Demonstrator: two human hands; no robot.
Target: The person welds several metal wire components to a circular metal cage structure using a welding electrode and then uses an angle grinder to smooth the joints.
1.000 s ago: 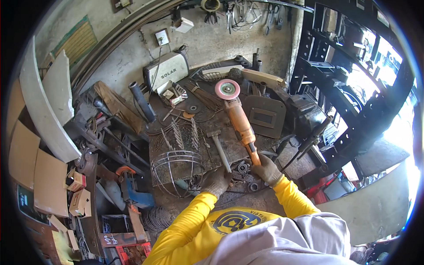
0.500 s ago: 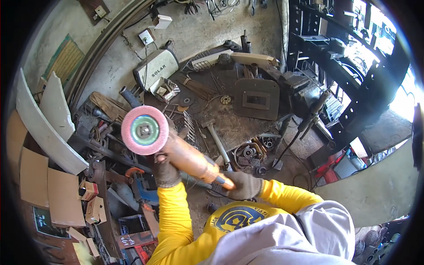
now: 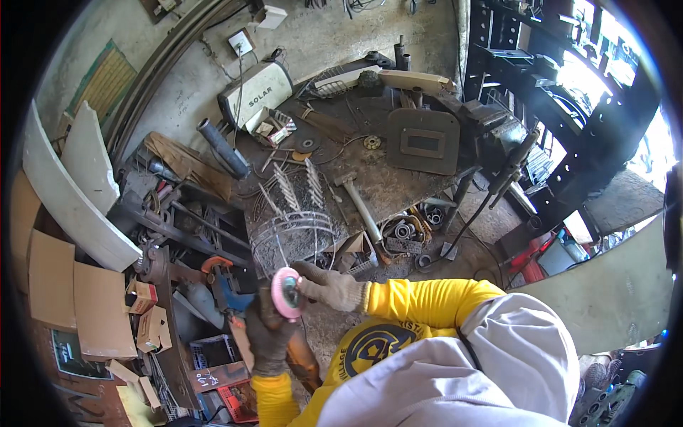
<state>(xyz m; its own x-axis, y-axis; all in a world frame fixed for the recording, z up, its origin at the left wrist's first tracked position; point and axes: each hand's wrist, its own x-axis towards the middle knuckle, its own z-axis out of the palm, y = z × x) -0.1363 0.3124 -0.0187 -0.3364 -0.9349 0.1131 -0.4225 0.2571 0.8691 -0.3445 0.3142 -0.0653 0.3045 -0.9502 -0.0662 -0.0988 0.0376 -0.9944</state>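
My left hand (image 3: pixel 265 334), in a dark glove, grips the neck of an orange angle grinder (image 3: pixel 302 361) held close to my chest. Its pink disc (image 3: pixel 286 292) faces right, toward my right hand (image 3: pixel 329 286). That hand wears a light glove, and its fingers pinch the disc at its middle. The grinder's rear end is hidden behind my yellow sleeve and grey hood. Just above the disc, a round wire cage (image 3: pixel 292 235) sits at the near corner of the metal workbench (image 3: pixel 398 188).
On the bench lie a hammer (image 3: pixel 358 201), a dark welding mask (image 3: pixel 424 140) and loose discs. A white welding machine (image 3: pixel 254 90) stands at the back. A blue tool (image 3: pixel 226 286), cardboard sheets (image 3: pixel 53 288) and scrap crowd the left floor. Black shelving (image 3: pixel 569 85) is on the right.
The grinder came down from the raised position to my chest. My right hand left its rear handle and went to the pink disc. My head turned so the bench sits farther up.
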